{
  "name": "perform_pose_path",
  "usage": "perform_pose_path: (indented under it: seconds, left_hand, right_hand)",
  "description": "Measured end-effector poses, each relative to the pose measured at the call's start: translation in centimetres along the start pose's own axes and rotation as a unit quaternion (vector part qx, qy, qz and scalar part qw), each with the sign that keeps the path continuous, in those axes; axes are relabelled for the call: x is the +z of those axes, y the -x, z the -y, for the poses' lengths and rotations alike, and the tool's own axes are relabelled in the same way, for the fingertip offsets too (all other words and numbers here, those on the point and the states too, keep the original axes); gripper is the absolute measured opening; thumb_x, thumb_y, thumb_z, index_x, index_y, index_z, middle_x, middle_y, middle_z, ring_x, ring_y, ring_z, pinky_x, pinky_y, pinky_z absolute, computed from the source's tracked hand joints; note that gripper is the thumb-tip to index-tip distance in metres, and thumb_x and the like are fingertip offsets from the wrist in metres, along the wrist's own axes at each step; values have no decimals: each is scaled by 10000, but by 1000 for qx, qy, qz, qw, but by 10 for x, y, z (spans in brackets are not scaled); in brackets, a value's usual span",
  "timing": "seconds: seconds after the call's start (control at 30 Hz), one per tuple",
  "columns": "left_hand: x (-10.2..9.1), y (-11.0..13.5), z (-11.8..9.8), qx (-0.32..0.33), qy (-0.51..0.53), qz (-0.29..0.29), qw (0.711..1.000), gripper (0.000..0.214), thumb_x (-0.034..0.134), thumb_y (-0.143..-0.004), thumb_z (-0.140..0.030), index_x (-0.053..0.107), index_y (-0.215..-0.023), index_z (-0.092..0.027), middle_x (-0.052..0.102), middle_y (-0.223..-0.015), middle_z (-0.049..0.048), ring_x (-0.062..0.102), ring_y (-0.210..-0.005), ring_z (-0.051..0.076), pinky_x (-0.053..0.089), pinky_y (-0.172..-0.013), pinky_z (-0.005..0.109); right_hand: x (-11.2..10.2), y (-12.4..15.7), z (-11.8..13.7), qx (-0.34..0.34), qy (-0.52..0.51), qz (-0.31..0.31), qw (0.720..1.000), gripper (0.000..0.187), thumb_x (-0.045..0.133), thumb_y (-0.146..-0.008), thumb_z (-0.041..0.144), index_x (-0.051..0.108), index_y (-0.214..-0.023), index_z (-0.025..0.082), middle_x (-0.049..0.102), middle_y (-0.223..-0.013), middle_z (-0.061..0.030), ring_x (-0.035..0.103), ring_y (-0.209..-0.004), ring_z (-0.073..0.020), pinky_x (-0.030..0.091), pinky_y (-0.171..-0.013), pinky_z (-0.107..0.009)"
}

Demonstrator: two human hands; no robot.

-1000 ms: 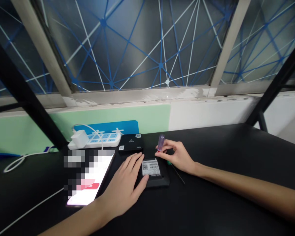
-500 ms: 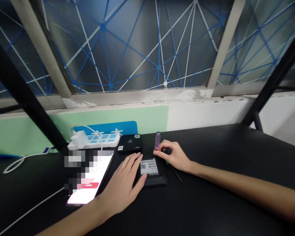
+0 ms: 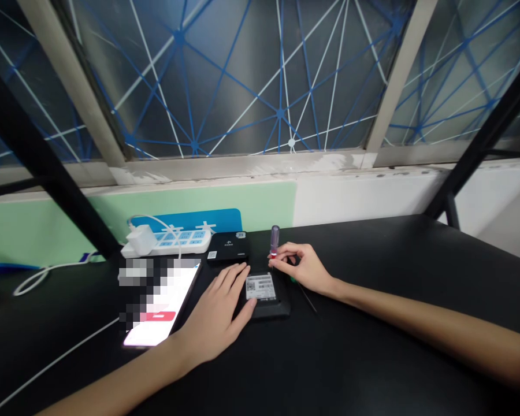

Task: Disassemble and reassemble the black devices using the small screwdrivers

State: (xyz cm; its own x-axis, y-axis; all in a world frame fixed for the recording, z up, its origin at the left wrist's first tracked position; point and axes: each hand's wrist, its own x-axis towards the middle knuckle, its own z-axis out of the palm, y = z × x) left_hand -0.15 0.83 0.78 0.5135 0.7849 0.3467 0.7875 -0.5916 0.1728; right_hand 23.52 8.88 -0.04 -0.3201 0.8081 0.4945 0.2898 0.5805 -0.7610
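A screwdriver point(image 3: 275, 238) with a clear purple handle and a red band stands nearly upright, pinched between the thumb and fingers of my right hand point(image 3: 308, 267). Its tip is at the far edge of a small black box point(image 3: 272, 311) that carries a white label with a QR code; the exact contact point is too small to tell. My left hand point(image 3: 216, 312) rests along the box's left side, fingers stretched out and thumb on its near left part. Under my right hand lies a second thin tool point(image 3: 307, 299), its green end mostly hidden.
Behind the left hand lies another black box point(image 3: 229, 247) with stickers. A white power strip point(image 3: 184, 242) with a plugged-in charger point(image 3: 141, 240) is by the wall. A lit tablet point(image 3: 156, 332), partly blurred out, lies left on the black table point(image 3: 372, 346). White cables run at left.
The whole view has shifted slightly, with the table things a little higher in the picture. Both hands keep their places at the box, and the screwdriver stays upright in my right hand.
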Motion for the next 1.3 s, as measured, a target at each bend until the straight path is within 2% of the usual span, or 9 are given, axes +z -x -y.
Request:
perform_pose_path:
  seconds: [0.17,0.47,0.57,0.7,0.83,0.97,1.07,1.3]
  left_hand:
    - [-1,0,-1,-2,-1,6,1000,504,397,-1013,-392,334,-1473,-193,420,-1490,118,373,-1384,277,368,-1120,488]
    - [0,-2,-1,-3,-5,8,1000,509,392,-1013,-396,354,-1461,-157,422,-1482,127,364,-1384,270,350,-1134,474]
    - [-1,-2,-2,-3,-5,8,1000,509,391,-1010,-394,359,-1458,-154,429,-1477,130,371,-1379,274,362,-1125,480]
    - [0,-2,-2,-3,3,0,1000,503,400,-1004,-399,368,-1454,-176,438,-1475,122,386,-1372,283,374,-1114,490]
    - [1,-2,-1,-2,7,-1,1000,505,402,-1003,-401,369,-1455,-178,439,-1475,123,386,-1371,291,375,-1109,500]
    - [1,-2,0,1,9,0,1000,509,402,-1005,-400,362,-1459,-174,428,-1482,124,377,-1376,289,363,-1116,504]
    - [1,-1,0,2,13,-6,1000,506,411,-1002,-399,367,-1455,-179,438,-1474,123,387,-1370,288,369,-1112,500]
    - [2,-1,1,2,2,2,1000,514,400,-1008,-401,356,-1462,-164,427,-1476,125,366,-1382,270,359,-1126,478]
  right_hand:
    - [1,0,1,16,-19,3,1000,193,714,-813,347,735,-798,155,738,-783,-57,604,-647,-151,392,-574,-271]
    - [0,0,0,-9,30,17,999,264,637,-875,393,737,-820,155,645,-704,-23,397,-563,-109,304,-528,-260]
    - [1,0,-2,-5,25,25,999,279,623,-884,405,721,-820,151,550,-612,9,328,-525,-97,252,-502,-260]
    - [1,0,-2,2,19,13,1000,252,690,-834,413,710,-805,164,398,-533,57,277,-505,-91,220,-496,-260]
    - [2,-1,-3,11,-19,14,1000,257,749,-779,416,716,-780,161,538,-579,28,320,-508,-90,242,-487,-255]
    - [3,-1,-3,20,-45,15,999,247,747,-782,398,709,-782,154,646,-654,-9,390,-516,-93,270,-490,-251]
    - [3,-1,-2,22,-45,19,999,247,726,-800,392,704,-788,146,644,-661,-15,413,-523,-93,266,-488,-249]
    - [1,0,-2,8,8,19,1000,238,678,-845,386,697,-781,157,503,-578,29,324,-516,-91,236,-483,-254]
